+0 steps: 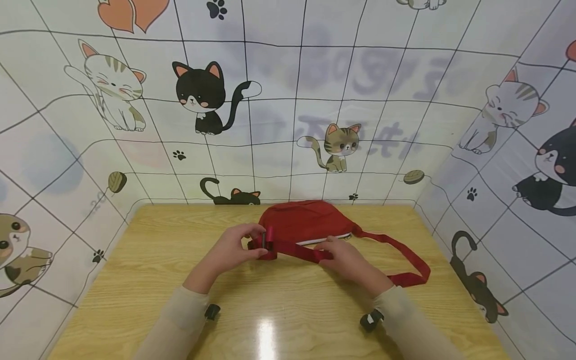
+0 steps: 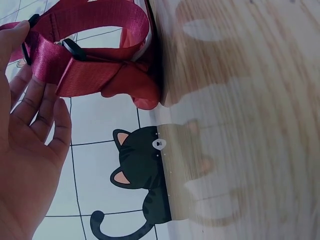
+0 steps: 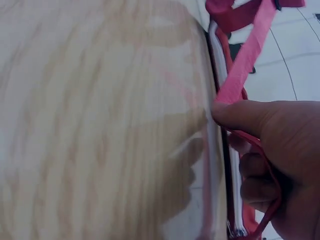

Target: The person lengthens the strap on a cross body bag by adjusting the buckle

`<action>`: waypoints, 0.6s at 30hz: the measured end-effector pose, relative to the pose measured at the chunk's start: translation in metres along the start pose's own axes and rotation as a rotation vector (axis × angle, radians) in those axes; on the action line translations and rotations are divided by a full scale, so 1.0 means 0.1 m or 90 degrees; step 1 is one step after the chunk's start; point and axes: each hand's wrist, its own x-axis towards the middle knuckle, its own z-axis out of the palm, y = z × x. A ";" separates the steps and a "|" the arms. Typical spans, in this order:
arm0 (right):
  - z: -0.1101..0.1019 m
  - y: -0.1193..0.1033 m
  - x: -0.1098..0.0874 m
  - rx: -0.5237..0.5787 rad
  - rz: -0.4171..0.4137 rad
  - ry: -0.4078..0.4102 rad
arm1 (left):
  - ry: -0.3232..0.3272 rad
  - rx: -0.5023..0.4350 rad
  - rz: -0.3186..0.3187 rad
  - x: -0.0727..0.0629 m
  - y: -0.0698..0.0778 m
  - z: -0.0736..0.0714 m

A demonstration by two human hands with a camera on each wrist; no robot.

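Note:
A red waist bag (image 1: pixel 306 220) lies at the back of the table, its white zipper (image 1: pixel 310 242) facing the front. My left hand (image 1: pixel 236 247) pinches the black strap slider (image 2: pixel 27 47) between thumb and fingers, where the red strap (image 2: pixel 100 20) loops round at the bag's left end. A second black piece (image 2: pixel 74 50) sits on the loop beside it. My right hand (image 1: pixel 344 257) pinches the strap between thumb and curled fingers, in front of the zipper. Between both hands the strap (image 3: pixel 245 65) runs fairly straight. Part of it passes through my right palm.
More strap (image 1: pixel 407 255) curves out from the bag's right end across the wooden table (image 1: pixel 279 310). Cat-printed sheeting (image 1: pixel 279 115) stands behind the table and along both sides. A black wrist device (image 1: pixel 371 320) hangs below my right sleeve, another (image 1: pixel 212 312) below the left.

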 end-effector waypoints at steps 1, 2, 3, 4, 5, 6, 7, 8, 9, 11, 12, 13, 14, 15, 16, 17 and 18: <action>-0.02 0.02 -0.01 -0.001 0.002 -0.004 | -0.001 0.000 0.000 0.00 0.00 0.00; -0.04 0.02 -0.02 0.006 0.003 -0.009 | -0.001 0.002 0.002 0.01 0.00 0.01; -0.05 0.02 -0.02 0.011 -0.004 -0.010 | -0.001 0.003 0.002 0.01 0.00 0.01; -0.05 0.00 -0.01 0.019 -0.011 -0.011 | 0.000 0.005 0.003 0.01 0.00 0.01; -0.04 -0.02 0.01 0.026 -0.020 -0.007 | 0.001 0.006 0.005 0.01 0.00 0.01; -0.03 -0.05 0.03 0.034 -0.031 -0.004 | 0.002 0.008 0.007 0.01 0.00 0.01; -0.02 -0.09 0.06 0.046 -0.039 0.000 | 0.003 0.009 0.009 0.01 0.01 0.01; 0.01 -0.13 0.09 0.060 -0.046 0.006 | 0.004 0.009 0.012 0.02 0.01 0.02; 0.04 -0.17 0.13 0.080 -0.052 0.013 | 0.004 0.007 0.015 0.02 0.01 0.02; 0.09 -0.26 0.21 0.132 -0.057 0.019 | 0.005 0.002 0.020 0.02 0.01 0.02; 0.12 -0.31 0.25 0.160 -0.060 0.020 | 0.004 -0.001 0.021 0.02 0.01 0.02; 0.14 -0.35 0.29 0.190 -0.063 0.022 | 0.003 -0.003 0.022 0.02 0.01 0.02; 0.17 -0.39 0.33 0.219 -0.067 0.023 | 0.001 -0.004 0.023 0.03 0.01 0.02; 0.18 -0.43 0.35 0.248 -0.071 0.024 | -0.001 -0.005 0.024 0.03 0.01 0.03; 0.20 -0.46 0.38 0.265 -0.076 0.026 | -0.003 -0.005 0.024 0.03 0.01 0.03; 0.21 -0.49 0.39 0.280 -0.084 0.030 | -0.004 -0.004 0.024 0.03 0.01 0.03; 0.22 -0.51 0.41 0.293 -0.091 0.034 | -0.006 -0.004 0.024 0.03 0.01 0.03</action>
